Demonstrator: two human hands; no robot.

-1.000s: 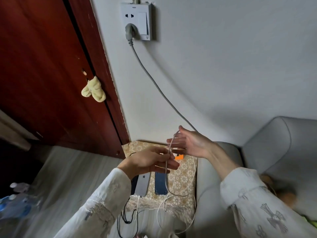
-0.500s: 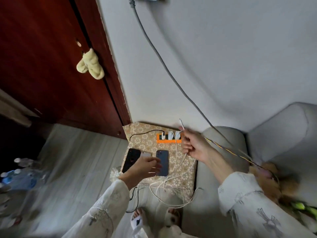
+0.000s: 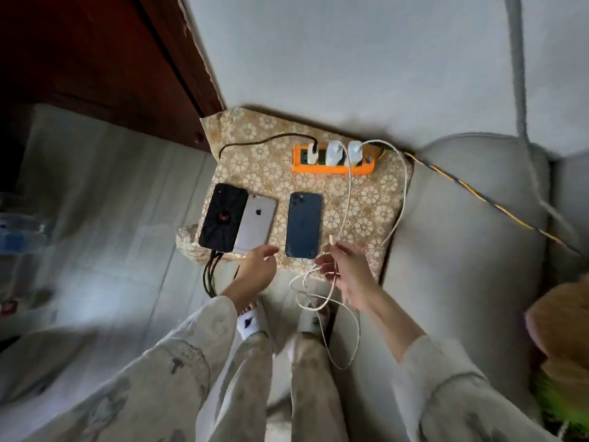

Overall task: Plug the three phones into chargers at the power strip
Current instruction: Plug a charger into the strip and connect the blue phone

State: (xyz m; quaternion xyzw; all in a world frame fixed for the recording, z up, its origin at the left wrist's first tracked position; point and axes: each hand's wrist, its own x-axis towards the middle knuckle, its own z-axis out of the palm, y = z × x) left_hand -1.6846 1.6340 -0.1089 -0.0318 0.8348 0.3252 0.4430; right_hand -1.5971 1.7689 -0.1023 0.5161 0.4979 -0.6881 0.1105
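Three phones lie face down on a floral cloth: a black phone at the left, a silver phone against it, and a dark blue phone to the right. Behind them sits an orange power strip with three white chargers plugged in. A black cable runs from the left charger around to the black phone's near end. My right hand pinches a white cable near its plug tip, just right of the blue phone. My left hand hovers with fingers apart at the silver phone's near edge.
A grey sofa arm flanks the small table on the right, with a striped cord across it. A dark wooden door stands at the left, and a grey wall cable hangs down at the right. White cable loops dangle over my slippered feet.
The camera tilted down. My right hand dropped from beside the power strip to the table's near edge with the white cable end. My left hand drew back off the phones.
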